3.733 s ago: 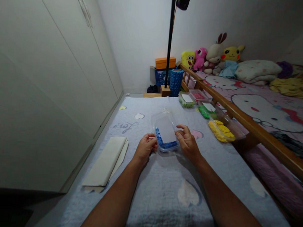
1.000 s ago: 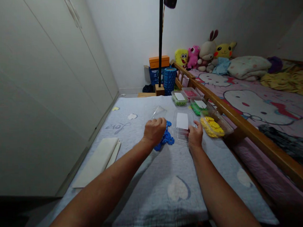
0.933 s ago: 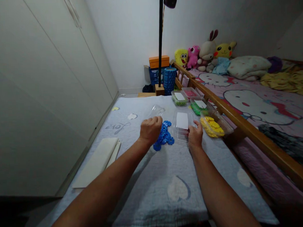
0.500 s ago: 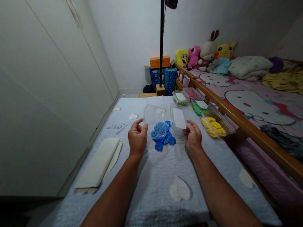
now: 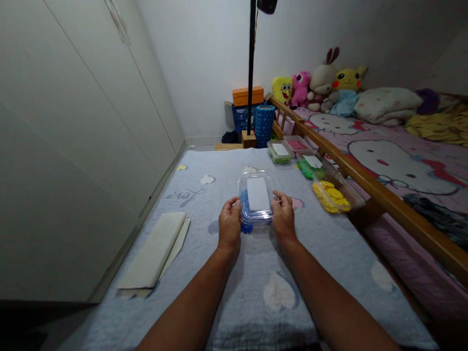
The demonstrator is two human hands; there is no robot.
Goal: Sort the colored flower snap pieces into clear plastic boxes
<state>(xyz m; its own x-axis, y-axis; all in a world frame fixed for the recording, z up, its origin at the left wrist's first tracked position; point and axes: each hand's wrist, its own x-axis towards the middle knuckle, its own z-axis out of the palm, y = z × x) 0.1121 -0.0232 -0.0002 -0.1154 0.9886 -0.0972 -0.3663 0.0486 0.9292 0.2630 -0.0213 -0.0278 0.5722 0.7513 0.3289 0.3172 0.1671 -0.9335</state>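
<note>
Above the blue pieces, my left hand [image 5: 230, 224] and my right hand [image 5: 283, 214] hold the two halves of a clear plastic container, one against the other. The half with a white label, likely the lid [image 5: 258, 194], faces me; the other half lies mostly behind it. My left fingers grip the left edge, and my right fingers pinch the right edge. Whether the halves are snapped together I cannot tell. Blue notched discs [image 5: 246, 228] show through the clear plastic and below its lower edge, on the cloth.
A folded beige sheet [image 5: 156, 252] lies on the left of the cloth-covered table [image 5: 219, 309]. At the right stand clear boxes of yellow pieces [image 5: 332, 196], green pieces [image 5: 309, 166], light green pieces [image 5: 280, 153] and pink pieces [image 5: 297, 143]. A wooden bed rail [image 5: 357, 179] runs along the right.
Both hands have moved inward, bringing the two clear halves from apart to together over the blue discs. The discs are now mostly behind the plastic.
</note>
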